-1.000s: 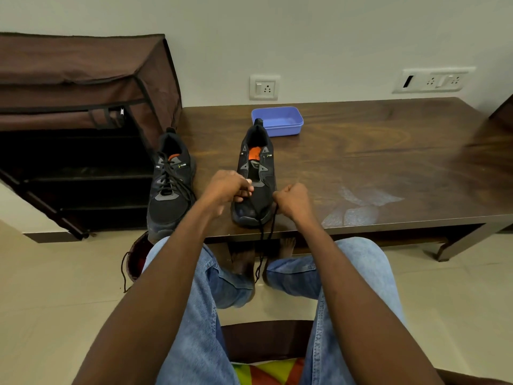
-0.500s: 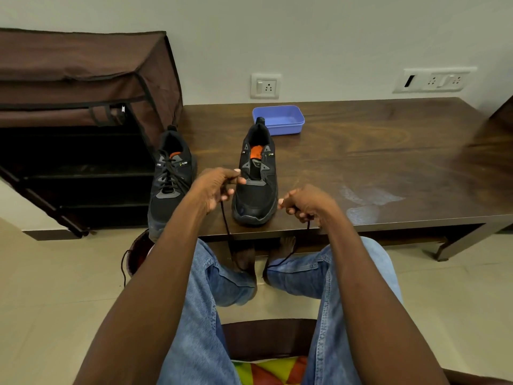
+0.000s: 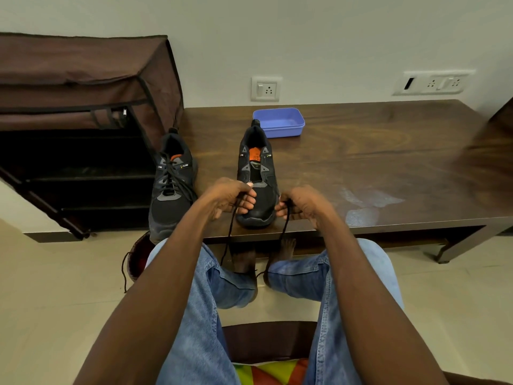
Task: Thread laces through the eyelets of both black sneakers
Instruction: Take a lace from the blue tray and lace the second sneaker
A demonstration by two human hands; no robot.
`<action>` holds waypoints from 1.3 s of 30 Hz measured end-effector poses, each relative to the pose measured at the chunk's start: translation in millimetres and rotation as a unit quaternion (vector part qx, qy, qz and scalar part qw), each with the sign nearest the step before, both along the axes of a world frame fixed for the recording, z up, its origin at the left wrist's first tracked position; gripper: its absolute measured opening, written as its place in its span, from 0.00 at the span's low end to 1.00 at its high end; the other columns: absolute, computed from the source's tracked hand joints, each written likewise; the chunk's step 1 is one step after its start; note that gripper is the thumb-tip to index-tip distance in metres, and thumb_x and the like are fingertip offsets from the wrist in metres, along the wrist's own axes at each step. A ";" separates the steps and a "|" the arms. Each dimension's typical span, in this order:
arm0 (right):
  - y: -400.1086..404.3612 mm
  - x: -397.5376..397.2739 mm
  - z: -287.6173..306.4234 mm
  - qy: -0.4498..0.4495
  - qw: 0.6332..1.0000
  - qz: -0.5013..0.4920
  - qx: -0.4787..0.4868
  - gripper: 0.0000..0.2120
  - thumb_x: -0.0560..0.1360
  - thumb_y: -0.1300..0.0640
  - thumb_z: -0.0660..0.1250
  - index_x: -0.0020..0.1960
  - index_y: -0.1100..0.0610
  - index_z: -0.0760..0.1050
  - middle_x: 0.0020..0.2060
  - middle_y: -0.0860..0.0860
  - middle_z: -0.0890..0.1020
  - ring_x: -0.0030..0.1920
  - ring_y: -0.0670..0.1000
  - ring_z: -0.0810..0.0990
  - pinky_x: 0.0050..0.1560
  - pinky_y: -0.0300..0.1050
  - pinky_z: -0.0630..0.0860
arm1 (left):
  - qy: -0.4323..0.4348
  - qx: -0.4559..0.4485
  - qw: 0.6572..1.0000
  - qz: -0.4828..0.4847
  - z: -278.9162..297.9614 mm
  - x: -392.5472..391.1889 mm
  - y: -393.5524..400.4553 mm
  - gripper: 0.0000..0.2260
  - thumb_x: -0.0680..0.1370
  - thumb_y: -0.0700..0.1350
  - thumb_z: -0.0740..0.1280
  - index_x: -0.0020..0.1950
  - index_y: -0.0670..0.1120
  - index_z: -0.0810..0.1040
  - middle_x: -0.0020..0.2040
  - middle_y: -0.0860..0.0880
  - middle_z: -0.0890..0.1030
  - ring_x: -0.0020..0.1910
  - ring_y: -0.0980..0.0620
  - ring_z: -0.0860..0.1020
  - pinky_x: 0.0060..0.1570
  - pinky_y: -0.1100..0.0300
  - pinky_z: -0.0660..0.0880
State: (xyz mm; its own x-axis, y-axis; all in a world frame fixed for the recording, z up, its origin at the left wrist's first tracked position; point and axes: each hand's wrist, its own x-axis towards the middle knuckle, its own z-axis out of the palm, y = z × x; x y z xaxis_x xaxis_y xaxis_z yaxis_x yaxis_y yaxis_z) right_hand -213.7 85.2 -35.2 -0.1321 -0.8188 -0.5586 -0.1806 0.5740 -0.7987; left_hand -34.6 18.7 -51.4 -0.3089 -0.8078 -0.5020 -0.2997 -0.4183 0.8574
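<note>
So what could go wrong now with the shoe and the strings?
The lace ends dangle off the table edge toward bare feet, so they might snag. The left hand and right hand pull toward the person, and the unlaced sneaker sits near the edge, so it may slide off. Uneven pulling could leave one end short.

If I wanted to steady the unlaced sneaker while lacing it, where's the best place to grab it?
Probably the heel collar of the unlaced sneaker, reached from the far side, above. Its toe points at the person and sits between the left hand and right hand, each holding a lace end, so the front is crowded. The open collar by the blue container is clear.
</note>
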 end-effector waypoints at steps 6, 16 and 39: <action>-6.0 1.5 -19.8 0.249 0.933 0.022 -0.260 0.24 0.72 0.67 0.69 0.66 0.53 0.76 0.66 0.54 0.75 0.66 0.54 0.73 0.67 0.53 0.72 | -0.008 -0.003 0.992 -0.129 10.2 3.5 5.6 0.12 0.84 0.43 0.60 0.54 0.37 0.80 0.35 0.47 0.80 0.26 0.56 0.72 0.21 0.67 0.64; -19.5 10.6 -22.5 0.341 0.886 0.104 -0.297 0.05 0.77 0.65 0.68 0.47 0.57 0.81 0.66 0.53 0.76 0.70 0.54 0.67 0.71 0.48 0.62 | 0.007 -0.043 0.997 -0.068 12.6 38.5 -4.8 0.10 0.79 0.43 0.69 0.51 0.36 0.82 0.32 0.49 0.78 0.23 0.58 0.68 0.18 0.68 0.58; -44.6 9.1 11.0 0.257 0.929 0.106 -0.244 0.26 0.75 0.56 0.73 0.72 0.52 0.71 0.64 0.50 0.78 0.65 0.49 0.74 0.63 0.45 0.70 | 0.053 -0.074 0.995 0.034 10.8 25.4 -26.9 0.02 0.78 0.35 0.68 0.49 0.37 0.80 0.34 0.46 0.81 0.24 0.57 0.71 0.18 0.67 0.61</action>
State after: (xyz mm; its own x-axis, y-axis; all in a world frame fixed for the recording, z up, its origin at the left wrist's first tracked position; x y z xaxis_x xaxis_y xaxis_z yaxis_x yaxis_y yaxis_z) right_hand -204.6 40.6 -24.3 -0.0864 -0.9960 -0.0219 -0.6778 0.0749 -0.7314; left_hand -9.2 -8.2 -40.7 -0.2949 -0.8920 -0.3427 -0.1794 -0.3006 0.9367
